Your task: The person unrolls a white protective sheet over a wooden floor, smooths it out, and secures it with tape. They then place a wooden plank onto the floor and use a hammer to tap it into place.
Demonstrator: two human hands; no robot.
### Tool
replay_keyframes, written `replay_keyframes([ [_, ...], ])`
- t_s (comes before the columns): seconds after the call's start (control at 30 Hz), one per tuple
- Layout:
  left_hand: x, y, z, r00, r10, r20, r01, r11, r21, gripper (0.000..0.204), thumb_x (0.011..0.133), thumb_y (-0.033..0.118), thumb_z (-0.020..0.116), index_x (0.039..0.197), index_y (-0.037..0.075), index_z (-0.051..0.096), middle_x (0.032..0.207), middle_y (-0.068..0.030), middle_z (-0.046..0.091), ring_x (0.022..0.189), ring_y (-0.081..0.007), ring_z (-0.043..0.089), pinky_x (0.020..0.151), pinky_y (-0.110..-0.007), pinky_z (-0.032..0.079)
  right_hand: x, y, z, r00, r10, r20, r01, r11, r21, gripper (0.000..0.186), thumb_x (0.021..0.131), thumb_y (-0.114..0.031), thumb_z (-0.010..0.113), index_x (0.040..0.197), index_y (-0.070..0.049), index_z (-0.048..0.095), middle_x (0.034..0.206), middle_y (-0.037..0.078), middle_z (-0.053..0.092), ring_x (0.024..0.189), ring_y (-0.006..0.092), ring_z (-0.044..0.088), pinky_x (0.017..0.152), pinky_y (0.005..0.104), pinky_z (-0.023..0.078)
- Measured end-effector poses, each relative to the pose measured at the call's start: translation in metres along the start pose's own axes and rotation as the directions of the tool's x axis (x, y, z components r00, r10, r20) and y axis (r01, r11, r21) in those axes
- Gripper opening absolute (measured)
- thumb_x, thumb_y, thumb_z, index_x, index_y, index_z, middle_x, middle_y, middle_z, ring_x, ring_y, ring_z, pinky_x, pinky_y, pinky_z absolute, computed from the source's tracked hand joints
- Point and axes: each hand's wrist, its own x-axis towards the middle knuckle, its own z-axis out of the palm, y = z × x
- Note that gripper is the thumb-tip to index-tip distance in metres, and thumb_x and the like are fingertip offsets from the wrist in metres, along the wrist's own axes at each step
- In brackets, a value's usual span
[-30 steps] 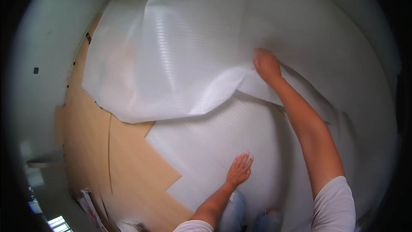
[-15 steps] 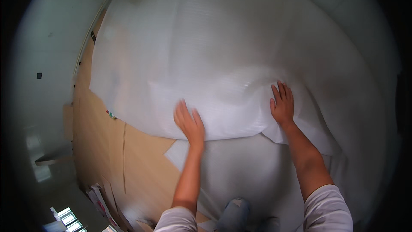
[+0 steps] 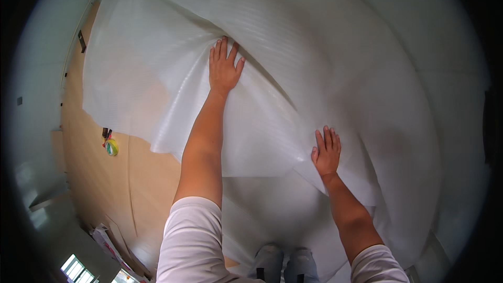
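Observation:
A large white, translucent foam sheet (image 3: 288,31) lies spread in rumpled layers, with a long diagonal fold across its upper middle. My left hand (image 3: 224,71) reaches far forward and rests on it just below that fold, fingers spread. Lower and to the right, my right hand (image 3: 327,152) lies with fingers apart on the sheet, beside another crease. Both hands are empty. Pale wood-coloured boards (image 3: 146,178) show beyond the sheet's left edge, and a yellow-green tape roll (image 3: 111,147) sits on them beside small dark items.
My jeans-clad legs (image 3: 267,264) are at the lower edge. Long offcuts and packaging (image 3: 118,251) lie at the lower left. A pale glossy surface (image 3: 36,126) borders the boards on the left, with a narrow strip along the seam.
My left hand has slid well forward, and a diagonal fold now crosses the sheet there. My right hand has come slightly back toward me. The tape roll now shows fully.

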Motion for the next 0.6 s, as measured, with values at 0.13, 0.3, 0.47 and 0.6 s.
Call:
replay_keyframes([
  [0.13,0.001,-0.005,0.000,1.000,-0.005,-0.019,0.005,1.000,-0.019,0.053,0.099,0.037,0.059,0.144,0.009,0.058,0.163,-0.0179,0.037,0.151,-0.0370,0.030,0.126,-0.053,0.018,0.000,-0.009,0.001,0.999,0.000,0.034,-0.001,0.999,0.032,0.055,0.094,-0.024,0.054,0.148,-0.014,0.055,0.163,0.013,0.039,0.150,0.0363,0.035,0.123,0.0562,0.027],
  [0.3,0.001,-0.012,-0.003,0.999,-0.034,-0.009,0.033,0.993,-0.111,0.053,0.093,0.029,0.065,0.141,0.008,0.060,0.162,-0.0191,0.038,0.148,-0.0376,0.036,0.126,-0.054,0.023,0.011,-0.009,-0.001,0.999,-0.025,0.031,0.024,0.998,0.053,0.054,0.092,-0.022,0.056,0.144,-0.010,0.058,0.161,0.017,0.040,0.149,0.0401,0.035,0.121,0.0586,0.027],
  [0.47,0.004,-0.009,-0.001,0.998,-0.058,-0.024,0.051,0.975,-0.218,0.054,0.086,0.022,0.069,0.136,0.003,0.061,0.155,-0.0228,0.042,0.143,-0.0435,0.040,0.121,-0.058,0.032,0.012,-0.005,-0.006,0.999,0.008,0.051,-0.010,0.999,0.042,0.047,0.093,-0.021,0.054,0.137,-0.004,0.060,0.156,0.021,0.045,0.146,0.0427,0.038,0.121,0.0596,0.026],
  [0.6,0.005,-0.012,-0.010,0.999,-0.039,0.002,0.038,0.973,-0.227,0.053,0.086,0.022,0.069,0.135,0.002,0.061,0.154,-0.0235,0.042,0.141,-0.0447,0.041,0.120,-0.058,0.033,0.124,-0.066,-0.032,0.994,0.093,-0.065,-0.068,0.946,0.317,0.041,0.095,-0.017,0.053,0.131,0.001,0.062,0.149,0.023,0.052,0.140,0.0430,0.046,0.120,0.0591,0.028],
])
